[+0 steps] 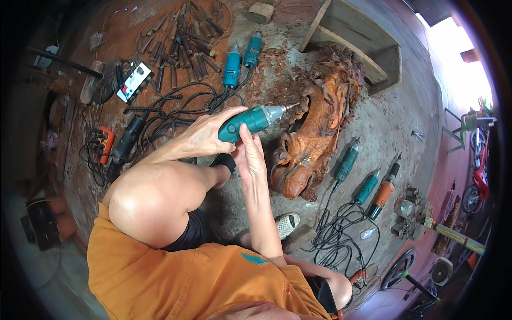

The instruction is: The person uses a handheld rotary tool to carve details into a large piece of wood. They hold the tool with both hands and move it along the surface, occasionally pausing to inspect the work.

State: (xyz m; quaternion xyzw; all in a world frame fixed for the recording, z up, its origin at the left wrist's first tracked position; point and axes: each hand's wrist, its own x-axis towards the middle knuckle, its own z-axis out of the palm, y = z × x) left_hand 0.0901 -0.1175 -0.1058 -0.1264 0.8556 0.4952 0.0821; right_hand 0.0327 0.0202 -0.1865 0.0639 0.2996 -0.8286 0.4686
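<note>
A teal die grinder is held in both my hands, its silver collar and thin bit pointing right. My left hand wraps the rear of its body from the left. From below, my right hand grips it with the thumb up along its side. Just right of the bit lies a reddish-brown carved wood piece with deep folds and a rounded lower end. The bit tip is close to the carving's upper left edge; I cannot tell whether it touches.
Two teal grinders lie beyond my hands, near a pile of wooden-handled chisels and a white control box. Right of the carving are more grinders and tangled black cables. A wooden box frame stands at the far right.
</note>
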